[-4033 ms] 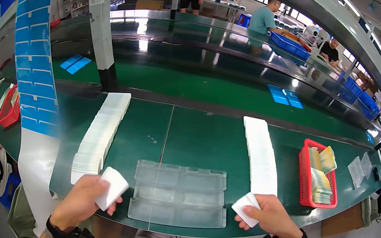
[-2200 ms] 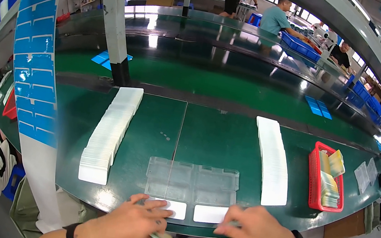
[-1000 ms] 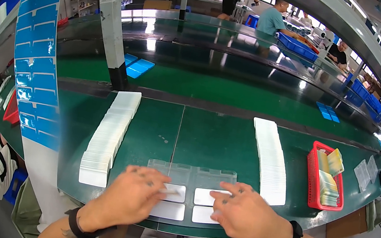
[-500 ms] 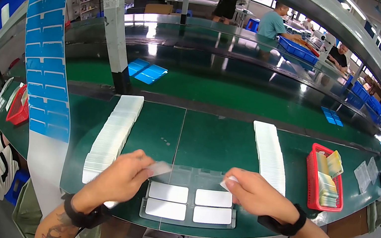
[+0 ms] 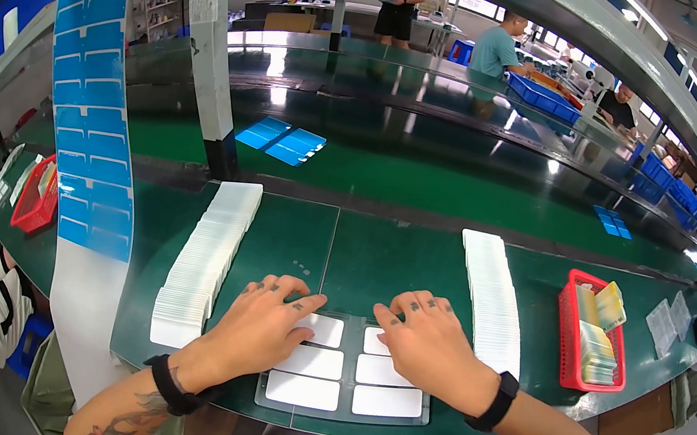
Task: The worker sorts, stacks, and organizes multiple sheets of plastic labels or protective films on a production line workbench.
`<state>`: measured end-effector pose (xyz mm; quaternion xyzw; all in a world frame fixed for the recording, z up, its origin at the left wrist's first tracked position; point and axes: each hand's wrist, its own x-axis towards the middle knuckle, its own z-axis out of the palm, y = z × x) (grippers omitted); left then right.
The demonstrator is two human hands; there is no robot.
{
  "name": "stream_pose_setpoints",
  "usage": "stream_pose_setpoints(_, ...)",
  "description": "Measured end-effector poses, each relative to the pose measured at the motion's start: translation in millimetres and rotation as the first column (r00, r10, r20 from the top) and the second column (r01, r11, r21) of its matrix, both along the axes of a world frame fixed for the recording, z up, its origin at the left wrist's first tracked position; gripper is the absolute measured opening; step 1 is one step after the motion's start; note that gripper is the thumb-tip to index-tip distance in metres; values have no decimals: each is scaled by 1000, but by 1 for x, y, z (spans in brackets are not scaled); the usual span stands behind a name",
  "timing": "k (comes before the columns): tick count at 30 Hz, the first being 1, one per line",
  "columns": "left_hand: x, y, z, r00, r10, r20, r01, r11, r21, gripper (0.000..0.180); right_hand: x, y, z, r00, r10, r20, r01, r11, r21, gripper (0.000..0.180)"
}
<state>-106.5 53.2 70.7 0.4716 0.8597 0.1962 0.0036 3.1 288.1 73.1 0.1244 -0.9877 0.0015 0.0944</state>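
A clear flat tray lies before me, with white cards in two columns. My left hand rests over the upper left card, fingers spread and thumb touching it; it grips nothing. Over the upper right card is my right hand, also open with fingers apart, hiding much of that card. Below them lie the middle left card, middle right card, lower left card and lower right card. The middle right card is partly covered by my right hand.
Long rows of stacked white cards stand at left and right. A red basket with yellowish cards is farther right. A blue-printed strip hangs at left beside a metal post. Blue sheets lie on the green belt.
Both hands held a white card above the tray; those cards now lie in its upper row, and the fingers have spread. Blue sheets on the belt have shifted right.
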Motion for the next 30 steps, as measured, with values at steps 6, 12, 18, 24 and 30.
stream_pose_setpoints(6,21,-19,-5,968,-148,-203,129,986,-106,43,40,-6,6,997,71,2,-71,996,-51,48)
stream_pose_setpoints(12,24,-11,-4,974,-134,-185,115,987,-108,51,43,-7,4,999,25,-36,-26,999,-46,59)
stream_pose_setpoints(18,42,-18,8,996,-83,-12,79,975,-209,67,50,-6,-3,999,48,9,-47,992,-114,67)
stream_pose_setpoints(24,29,-27,6,977,-126,170,147,983,-113,65,39,4,14,977,36,209,18,968,-248,70)
stream_pose_setpoints(30,25,-34,3,971,-149,189,168,982,-90,65,22,21,38,770,27,637,296,870,-394,66)
